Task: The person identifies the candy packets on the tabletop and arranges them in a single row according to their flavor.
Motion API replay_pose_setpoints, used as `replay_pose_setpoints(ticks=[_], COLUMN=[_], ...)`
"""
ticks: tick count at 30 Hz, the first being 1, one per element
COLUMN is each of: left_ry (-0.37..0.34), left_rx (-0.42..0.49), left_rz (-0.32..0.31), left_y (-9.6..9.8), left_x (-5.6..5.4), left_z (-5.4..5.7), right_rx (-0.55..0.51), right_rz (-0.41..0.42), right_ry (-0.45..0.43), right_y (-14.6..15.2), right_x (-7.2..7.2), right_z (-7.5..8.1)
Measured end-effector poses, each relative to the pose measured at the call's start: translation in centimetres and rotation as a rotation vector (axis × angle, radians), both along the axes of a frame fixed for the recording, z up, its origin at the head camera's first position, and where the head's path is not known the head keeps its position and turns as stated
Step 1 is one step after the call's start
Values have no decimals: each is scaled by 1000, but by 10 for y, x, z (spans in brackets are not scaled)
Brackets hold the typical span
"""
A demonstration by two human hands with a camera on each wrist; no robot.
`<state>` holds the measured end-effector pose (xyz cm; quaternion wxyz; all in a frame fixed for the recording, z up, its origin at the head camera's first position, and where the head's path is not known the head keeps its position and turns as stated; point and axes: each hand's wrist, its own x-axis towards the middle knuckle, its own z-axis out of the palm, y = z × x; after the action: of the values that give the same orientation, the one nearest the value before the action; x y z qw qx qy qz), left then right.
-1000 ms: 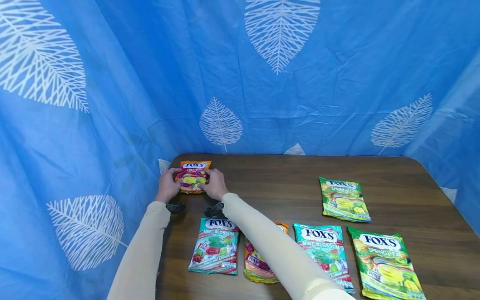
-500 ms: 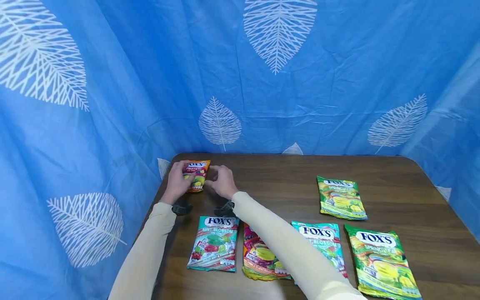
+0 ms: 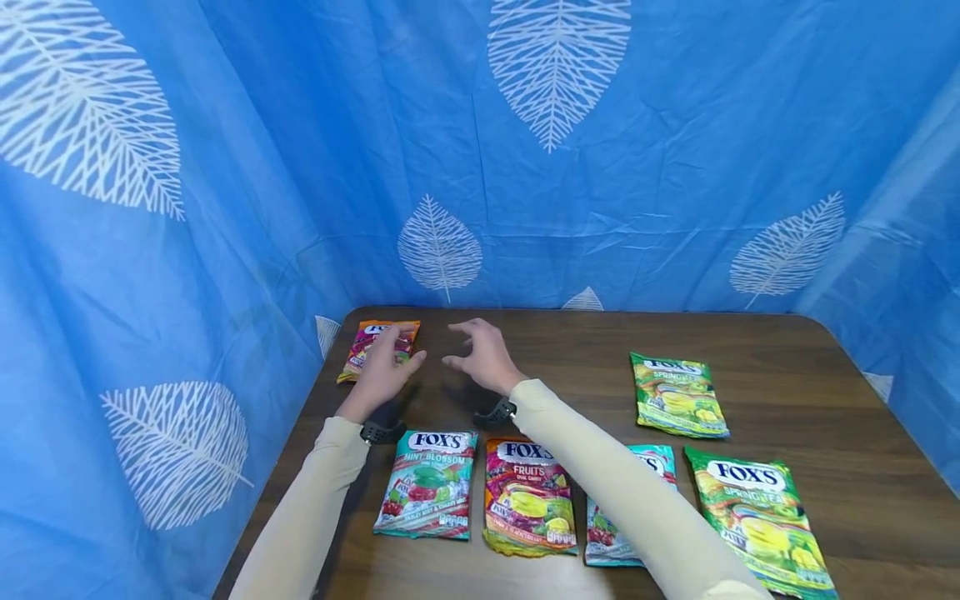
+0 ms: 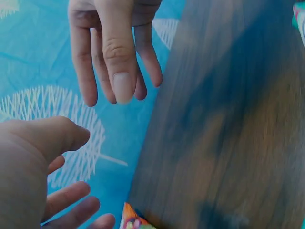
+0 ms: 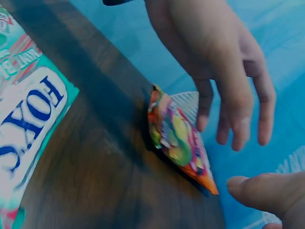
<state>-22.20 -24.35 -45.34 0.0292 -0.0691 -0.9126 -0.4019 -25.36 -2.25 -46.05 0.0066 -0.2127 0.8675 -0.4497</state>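
At far left on the table, the Fox's Fruits candy bag lies released, left hand and right hand now wide and empty, placement seemingly finished.

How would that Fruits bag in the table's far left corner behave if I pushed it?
The Fruits bag would probably give a little, since its wrapper looks thin and bulges in the middle. Lying on its broad side on the table, it would likely slide rather than roll or tip.
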Motion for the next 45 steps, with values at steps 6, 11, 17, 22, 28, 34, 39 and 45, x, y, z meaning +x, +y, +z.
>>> replay_pose_setpoints(ticks=[6, 11, 17, 22, 28, 34, 39, 45], left_ry=[14, -7, -25, -12, -2, -5, 15, 38], left_rx=[66, 89, 121, 156, 162, 157, 141, 92], left_rz=[-78, -120, -154, -190, -212, -227, -231, -256], left_y=[13, 30, 49, 61, 72, 76, 77, 79], left_x=[12, 25, 42, 53, 65, 75, 86, 100], left_z=[3, 4, 4, 6, 14, 15, 15, 15], right_rx=[27, 40, 22, -24, -72, -95, -109, -87], right_rz=[-9, -18, -47, -65, -110, -145, -164, -202], right_ry=[4, 21, 17, 25, 22, 12, 18, -39], right_y=[23, 43, 72, 96, 118, 134, 146, 155], right_x=[7, 14, 25, 36, 52, 72, 89, 112], right_z=[7, 12, 17, 22, 34, 38, 37, 33])
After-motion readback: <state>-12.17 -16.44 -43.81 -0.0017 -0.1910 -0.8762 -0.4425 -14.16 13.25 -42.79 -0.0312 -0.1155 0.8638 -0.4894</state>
